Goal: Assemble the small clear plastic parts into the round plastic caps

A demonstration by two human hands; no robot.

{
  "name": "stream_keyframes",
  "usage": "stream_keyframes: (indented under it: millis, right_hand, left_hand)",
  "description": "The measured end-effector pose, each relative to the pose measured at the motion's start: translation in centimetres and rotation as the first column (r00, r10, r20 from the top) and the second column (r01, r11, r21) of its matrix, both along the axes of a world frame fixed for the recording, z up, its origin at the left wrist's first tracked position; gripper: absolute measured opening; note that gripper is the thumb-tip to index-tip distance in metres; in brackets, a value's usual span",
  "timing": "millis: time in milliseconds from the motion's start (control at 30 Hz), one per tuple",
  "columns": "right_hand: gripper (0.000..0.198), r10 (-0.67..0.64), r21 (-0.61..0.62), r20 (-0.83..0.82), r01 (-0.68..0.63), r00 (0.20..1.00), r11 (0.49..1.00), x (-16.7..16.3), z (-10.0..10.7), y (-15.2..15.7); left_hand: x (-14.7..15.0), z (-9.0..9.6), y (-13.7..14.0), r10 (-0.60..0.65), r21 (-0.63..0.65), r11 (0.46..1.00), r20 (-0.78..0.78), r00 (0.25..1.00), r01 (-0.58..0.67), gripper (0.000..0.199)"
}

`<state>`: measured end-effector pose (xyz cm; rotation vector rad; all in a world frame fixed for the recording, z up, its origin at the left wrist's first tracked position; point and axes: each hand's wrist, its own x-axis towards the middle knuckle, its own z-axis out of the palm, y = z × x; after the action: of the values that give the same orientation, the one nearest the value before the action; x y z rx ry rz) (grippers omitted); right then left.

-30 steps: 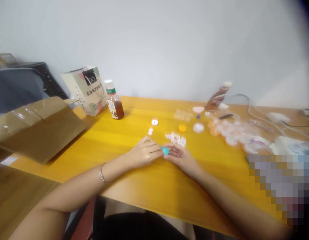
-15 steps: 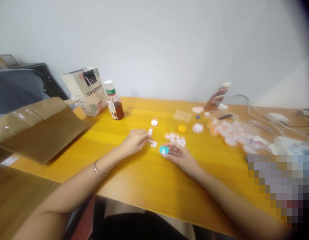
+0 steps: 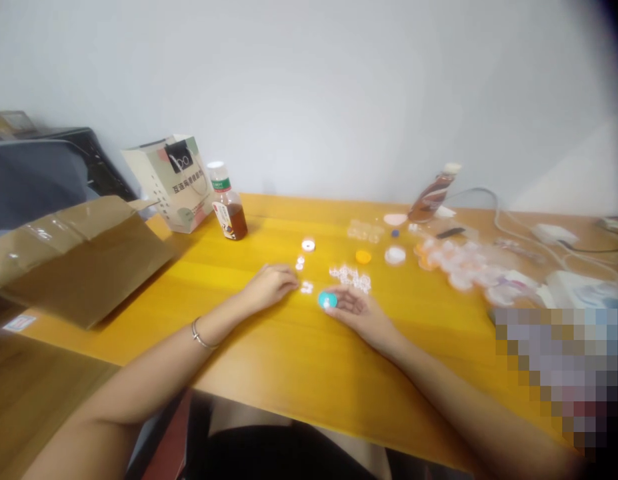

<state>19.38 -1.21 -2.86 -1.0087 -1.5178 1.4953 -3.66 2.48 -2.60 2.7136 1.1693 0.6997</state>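
My right hand [image 3: 361, 313] pinches a round teal lid-like disc [image 3: 327, 300] between thumb and fingers, just above the table; a small whitish spot shows on it. To its left, my left hand [image 3: 272, 285] is closed, fingers bent and pressed together; whether anything is in them is hidden. Several small white pieces [image 3: 307, 287] lie just right of its fingertips. Two more small white round pieces [image 3: 300, 263] lie beyond them, below a white ring [image 3: 308, 245]. Behind my right hand is a cluster of small white pieces [image 3: 351, 277], blurred.
An orange cap [image 3: 363, 257], a white lid [image 3: 395, 255] and a clear tray [image 3: 366, 231] lie farther back. A drink bottle [image 3: 229, 210] stands left of centre near a paper bag [image 3: 171, 187] and a brown cardboard bag [image 3: 79, 260]. Clear plastic cups [image 3: 459, 263] crowd the right.
My left hand has drawn slightly down and away from the two white round pieces, toward the lower white ones. My right hand with the teal disc has hardly moved.
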Motion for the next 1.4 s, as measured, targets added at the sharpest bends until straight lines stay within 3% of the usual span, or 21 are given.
stream_keyframes:
  millis: [133, 333, 433, 567, 667, 833, 1033, 1400]
  right_hand:
    - [0.033, 0.000, 0.008, -0.001, 0.000, 1.000, 1.000, 0.0, 0.0, 0.0]
    - [0.034, 0.013, 0.020, 0.012, -0.013, 1.000, 1.000, 0.0, 0.0, 0.0]
    - [0.035, 0.018, 0.012, 0.005, -0.018, 1.000, 1.000, 0.0, -0.1, 0.0]
    - [0.037, 0.036, 0.003, 0.002, -0.036, 0.999, 0.999, 0.0, -0.2, 0.1]
    - [0.038, 0.057, -0.002, -0.009, -0.057, 0.998, 0.998, 0.0, -0.4, 0.1]
    - [0.040, 0.113, -0.019, -0.024, -0.113, 0.993, 0.993, -0.1, -0.5, 0.1]
    - [0.043, 0.131, -0.033, -0.030, -0.132, 0.991, 0.991, -0.2, -0.4, -0.3]
    - [0.038, 0.136, -0.069, -0.057, -0.140, 0.989, 0.988, -0.1, -0.4, -0.2]
  left_hand:
    - [0.0, 0.0, -0.1, 0.038, 0.012, 0.999, -0.013, 0.999, -0.038, 0.017]
    - [0.3, -0.1, 0.0, 0.036, 0.201, 0.979, -0.217, 0.975, 0.008, 0.019]
    - [0.5, -0.1, -0.1, 0.057, 0.252, 0.968, -0.214, 0.975, -0.002, 0.018]
    - [1.3, 0.5, -0.9, -0.039, 0.223, 0.974, -0.034, 0.999, 0.046, 0.016]
    - [2.0, 1.1, -1.8, -0.170, 0.274, 0.951, 0.069, 0.983, 0.145, 0.016]
    - [2.6, 1.2, -2.3, -0.249, 0.372, 0.899, 0.001, 0.969, 0.231, 0.015]
    - [2.5, 1.3, -2.4, -0.244, 0.381, 0.882, -0.136, 0.960, 0.278, 0.016]
    - [2.6, 0.9, -2.5, -0.253, 0.326, 0.905, -0.102, 0.962, 0.272, 0.020]
